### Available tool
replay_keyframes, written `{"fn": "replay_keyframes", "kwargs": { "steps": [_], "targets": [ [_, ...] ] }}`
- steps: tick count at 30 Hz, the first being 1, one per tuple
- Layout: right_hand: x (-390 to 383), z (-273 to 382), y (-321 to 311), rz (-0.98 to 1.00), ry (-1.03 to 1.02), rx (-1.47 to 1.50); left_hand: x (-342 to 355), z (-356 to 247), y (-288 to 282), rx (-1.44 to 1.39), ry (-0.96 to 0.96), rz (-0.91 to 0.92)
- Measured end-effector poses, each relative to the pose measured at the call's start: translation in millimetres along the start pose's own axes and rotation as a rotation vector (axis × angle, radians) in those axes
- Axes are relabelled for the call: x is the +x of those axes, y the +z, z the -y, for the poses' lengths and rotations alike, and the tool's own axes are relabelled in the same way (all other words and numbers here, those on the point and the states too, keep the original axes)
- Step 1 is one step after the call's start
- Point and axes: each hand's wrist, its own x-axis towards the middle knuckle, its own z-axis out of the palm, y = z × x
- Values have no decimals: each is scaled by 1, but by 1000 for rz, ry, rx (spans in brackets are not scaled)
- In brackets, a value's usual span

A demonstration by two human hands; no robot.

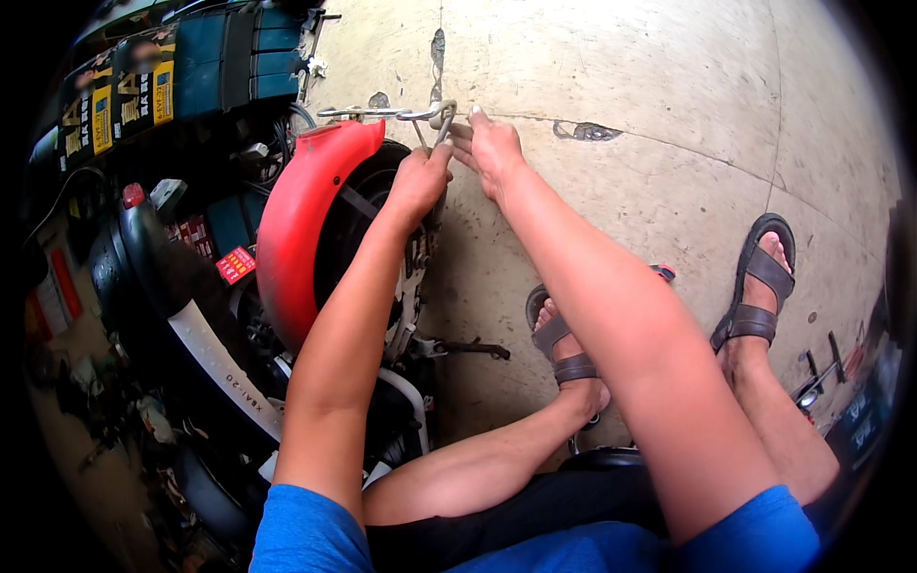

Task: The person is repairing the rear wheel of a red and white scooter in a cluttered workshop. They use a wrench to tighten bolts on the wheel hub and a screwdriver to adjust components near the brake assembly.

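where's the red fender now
In the head view, the red fender is left of centre, between the small red box and the left hand.

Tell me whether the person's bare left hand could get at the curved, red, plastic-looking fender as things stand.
Probably yes: the left hand is close beside the fender, with nothing visible blocking the way. It seems to grip a looped grey metal piece, though, so might need freeing.
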Motion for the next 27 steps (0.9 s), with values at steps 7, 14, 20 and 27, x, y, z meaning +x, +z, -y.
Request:
{"fn": "replay_keyframes", "kwargs": {
  "steps": [7, 14, 20, 27],
  "targets": [
    [15, 15, 7, 16, -27, -35, -6, -8, -1, 1, -4, -8],
    [-9, -42, -5, -91, 253, 75, 5, 17, 4, -28, 59, -102],
    [21, -113, -18, -93, 238, -10, -2, -3, 3, -91, 2, -24],
    [6, -112, -13, -27, 234, -27, 3, 9, 3, -72, 57, -37]
  ]
}}
